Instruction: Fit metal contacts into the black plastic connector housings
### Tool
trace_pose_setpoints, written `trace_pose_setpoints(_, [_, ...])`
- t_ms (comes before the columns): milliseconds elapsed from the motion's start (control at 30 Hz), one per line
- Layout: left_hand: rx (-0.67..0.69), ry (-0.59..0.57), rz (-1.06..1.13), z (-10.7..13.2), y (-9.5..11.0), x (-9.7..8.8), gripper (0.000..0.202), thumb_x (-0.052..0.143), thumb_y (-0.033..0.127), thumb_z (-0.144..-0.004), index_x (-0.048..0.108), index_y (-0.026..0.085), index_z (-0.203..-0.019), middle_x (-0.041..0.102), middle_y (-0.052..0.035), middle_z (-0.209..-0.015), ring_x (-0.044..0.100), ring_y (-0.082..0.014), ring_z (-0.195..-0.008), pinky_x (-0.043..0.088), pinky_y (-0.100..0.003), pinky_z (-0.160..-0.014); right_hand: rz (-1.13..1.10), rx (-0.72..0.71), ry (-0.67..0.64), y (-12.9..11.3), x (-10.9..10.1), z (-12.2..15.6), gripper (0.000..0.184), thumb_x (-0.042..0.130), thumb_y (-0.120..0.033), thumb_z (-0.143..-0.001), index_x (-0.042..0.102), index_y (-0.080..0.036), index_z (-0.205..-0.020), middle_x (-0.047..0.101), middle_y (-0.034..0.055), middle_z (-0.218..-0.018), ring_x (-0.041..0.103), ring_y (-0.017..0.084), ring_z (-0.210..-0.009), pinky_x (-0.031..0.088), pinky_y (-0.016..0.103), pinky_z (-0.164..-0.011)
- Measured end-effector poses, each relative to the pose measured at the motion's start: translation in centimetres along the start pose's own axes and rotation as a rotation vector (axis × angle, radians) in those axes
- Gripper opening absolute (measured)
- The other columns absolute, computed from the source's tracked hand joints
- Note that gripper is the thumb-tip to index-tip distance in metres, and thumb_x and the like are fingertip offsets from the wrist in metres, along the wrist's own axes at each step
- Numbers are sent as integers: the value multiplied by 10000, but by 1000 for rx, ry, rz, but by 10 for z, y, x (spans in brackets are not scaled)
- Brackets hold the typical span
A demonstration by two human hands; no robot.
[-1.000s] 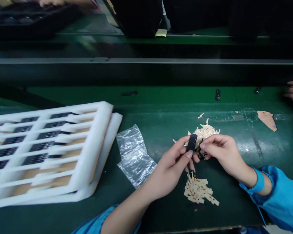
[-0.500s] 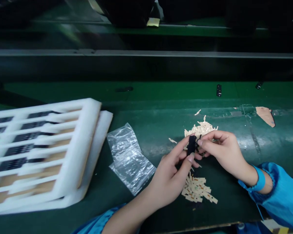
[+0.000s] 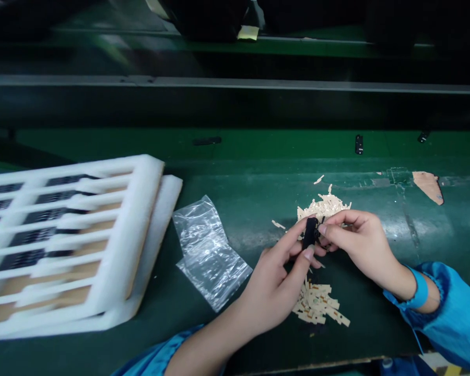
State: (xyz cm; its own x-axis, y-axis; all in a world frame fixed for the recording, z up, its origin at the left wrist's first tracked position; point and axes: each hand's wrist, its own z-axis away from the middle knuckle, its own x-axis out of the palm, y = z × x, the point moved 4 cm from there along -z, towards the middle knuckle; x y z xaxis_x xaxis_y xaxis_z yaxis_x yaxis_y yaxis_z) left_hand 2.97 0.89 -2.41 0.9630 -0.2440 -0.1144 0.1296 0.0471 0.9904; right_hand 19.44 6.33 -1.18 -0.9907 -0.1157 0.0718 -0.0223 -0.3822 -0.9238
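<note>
Black part: one [image 3: 309, 233], held up between the two hands over the bench [image 3: 290, 183]; it is the centre of the clock used here, 12 pointing away from the person.
Left hand: one [image 3: 274, 282], at 7 o'clock, gripping the black part between thumb and fingers.
Right hand: one [image 3: 362, 240], at 3 o'clock, thumb and forefinger pinched on a thin dark piece [image 3: 322, 221] against the part's edge; whether the two are joined, I cannot tell.
Pale piles: two, too dense to count by piece; the upper pile [image 3: 324, 205] at 1 o'clock, the lower pile [image 3: 323, 305] between 5 and 6.
Stray pale strips: two, one [image 3: 319, 179] between 12 and 1, one [image 3: 278, 224] between 9 and 10.
Parts across the bench: three dark ones, at 10 [image 3: 207, 141], 1 [image 3: 359, 144] and 2 o'clock [image 3: 423, 137].
White foam trays: two, stacked askew at 9 o'clock, upper tray [image 3: 147, 175] over lower tray [image 3: 168, 201]; five dark pieces [image 3: 43, 215] fill its right column, the left column running out of view.
Clear plastic: at nearly 9 o'clock, bags [image 3: 209, 250], overlapped or folded, number unclear.
Scraps: one brown [image 3: 428, 187] between 2 and 3, one yellow slip [image 3: 248, 33] at 11.
In the way: fingers hide the upper pile's near edge; the left hand overlaps the lower pile's left edge.
</note>
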Motion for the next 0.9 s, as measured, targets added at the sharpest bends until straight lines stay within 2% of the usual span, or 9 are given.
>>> trace_pose_setpoints(300, [16, -3, -30, 1, -3, -1, 544, 525, 176, -1053, 441, 234, -1587, 813, -25, -961, 782, -164, -816, 634, -304, -778, -30, -4, 8, 1, 0, 2, 120, 811, -274, -694, 737, -188, -657, 718, 15, -605, 641, 142, -544, 515, 279, -535])
trace_pose_setpoints(467, [22, 11, -20, 1, -3, 0, 535, 535, 174, -1042, 457, 200, -1570, 813, -27, -947, 787, -169, -811, 638, -313, -784, -53, 9, 8, 1, 1, 1, 116, 814, -262, -683, 735, -180, -660, 713, 8, -604, 641, 134, -537, 509, 265, -528])
trace_pose_setpoints(900, [-83, 9, 75, 2, -1, 1, 536, 554, 216, -1039, 456, 119, -1556, 813, -64, -929, 778, -187, -804, 657, -341, -794, -44, 8, -14, 2, 2, 0, 132, 814, -274, -705, 732, -175, -679, 709, 4, -620, 630, 123, -539, 498, 258, -523])
